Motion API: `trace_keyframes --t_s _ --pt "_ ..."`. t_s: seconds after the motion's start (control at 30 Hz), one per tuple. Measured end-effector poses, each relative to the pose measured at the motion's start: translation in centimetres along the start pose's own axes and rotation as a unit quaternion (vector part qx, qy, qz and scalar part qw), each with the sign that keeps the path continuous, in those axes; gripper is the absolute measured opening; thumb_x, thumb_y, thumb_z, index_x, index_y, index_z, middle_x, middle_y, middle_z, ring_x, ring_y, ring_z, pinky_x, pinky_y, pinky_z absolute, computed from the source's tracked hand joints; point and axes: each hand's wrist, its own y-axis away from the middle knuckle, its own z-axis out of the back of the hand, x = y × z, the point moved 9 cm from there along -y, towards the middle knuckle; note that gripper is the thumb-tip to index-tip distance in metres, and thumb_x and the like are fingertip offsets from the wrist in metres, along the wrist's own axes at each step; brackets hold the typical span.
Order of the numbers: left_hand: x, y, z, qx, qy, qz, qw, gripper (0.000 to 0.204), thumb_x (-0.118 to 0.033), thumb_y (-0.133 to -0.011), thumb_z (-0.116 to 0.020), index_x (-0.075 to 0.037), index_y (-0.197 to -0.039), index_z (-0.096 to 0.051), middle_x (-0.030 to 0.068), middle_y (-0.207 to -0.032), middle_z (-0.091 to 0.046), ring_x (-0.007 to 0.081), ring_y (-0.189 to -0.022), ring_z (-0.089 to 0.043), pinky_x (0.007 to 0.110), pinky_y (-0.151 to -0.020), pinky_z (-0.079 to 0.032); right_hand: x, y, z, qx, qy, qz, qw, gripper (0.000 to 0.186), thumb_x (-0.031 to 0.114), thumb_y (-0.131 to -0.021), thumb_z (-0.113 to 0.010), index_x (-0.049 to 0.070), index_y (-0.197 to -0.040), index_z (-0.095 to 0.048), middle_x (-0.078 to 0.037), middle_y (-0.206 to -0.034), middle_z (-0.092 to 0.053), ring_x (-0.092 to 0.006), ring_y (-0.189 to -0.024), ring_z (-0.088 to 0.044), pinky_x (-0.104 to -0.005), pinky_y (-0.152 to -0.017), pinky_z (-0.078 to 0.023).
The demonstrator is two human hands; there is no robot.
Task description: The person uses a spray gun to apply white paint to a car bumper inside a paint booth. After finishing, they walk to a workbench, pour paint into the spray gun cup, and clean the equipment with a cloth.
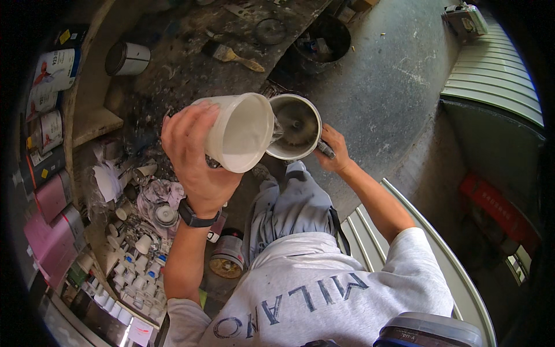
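My left hand (193, 153) grips a translucent white plastic tub (243, 124), tipped to the right over a round metal cup (298, 113). Clear liquid shows at the tub's lip, running down into the cup, whose inside is dull grey with a small raised center. My right hand (335, 150) is closed on the cup's dark handle (325, 147) at its right side. Both vessels are held above my legs, beside a paint-stained bench (173, 69).
A brush (234, 56) and a can (127, 59) lie on the bench. A shelf of cans (52, 81) and cluttered small cups (139, 266) line the left. A black bucket (321, 40), a pail (225, 260), corrugated panels (491, 69) and a red object (491, 205) stand around.
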Motion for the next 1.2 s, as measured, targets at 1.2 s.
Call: trace_keyframes --t_s 1.2 --pt "16.9 13.4 -11.6 -0.104 0.104 0.373 0.916 0.097 -0.008 -0.071 -0.086 0.0 -0.152 -0.034 0.0224 -0.147 -0.048 0.0382 -0.138 -0.046 0.045 -0.116 -0.037 -1.0 1.9 2.7 -0.001 0.031 -0.186 0.982 0.034 -0.001 -0.073 -0.061 0.0 -0.107 -0.064 -0.014 -0.086 -0.061 -0.0263 -0.077 -0.06 -0.0323 -0.075 -0.047"
